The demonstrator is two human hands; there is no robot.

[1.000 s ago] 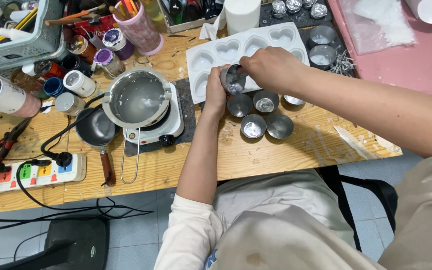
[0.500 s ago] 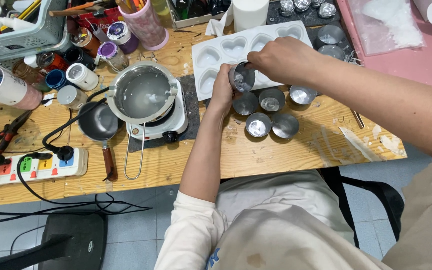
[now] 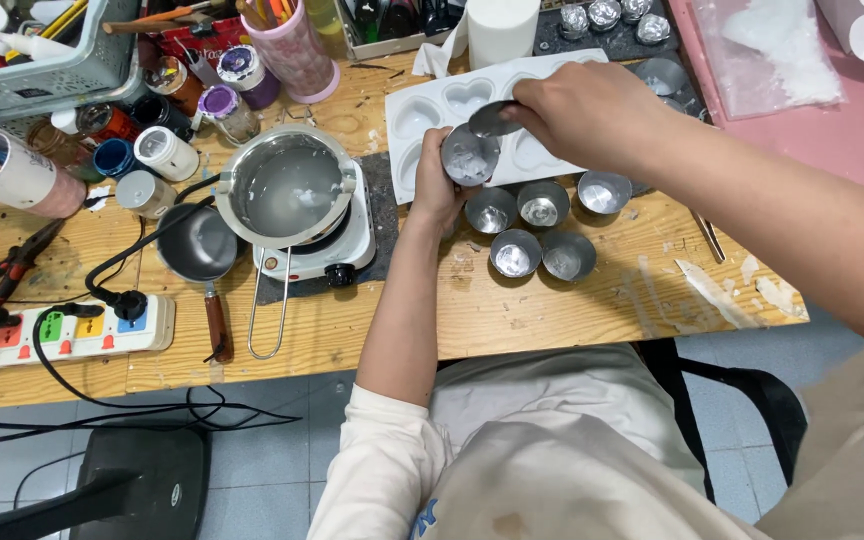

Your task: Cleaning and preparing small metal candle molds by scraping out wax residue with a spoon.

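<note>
Over the white mold point(image 3: 422, 110): left hand point(image 3: 439, 190) gripping cup point(image 3: 470, 157), right hand point(image 3: 587, 115) pinching spoon point(image 3: 495, 120); tilted cup risks spilling.

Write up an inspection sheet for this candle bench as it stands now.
Surface: wooden table, scuffed, pale smears near the right edge.
Job's things: small metal cup tilted over a white heart mould tray; spoon at the cup's mouth; five more metal cups on the wood beside it.
Clutter: metal pot of cloudy liquid on a small hotplate, ladle, paint jars, pink brush cup, pliers.
Grippers: left hand holds the cup; right hand holds the spoon.
Cables: black lead plugged into a power strip; more cable trails onto the floor.
Surroundings: tiled floor, black chair base.
</note>
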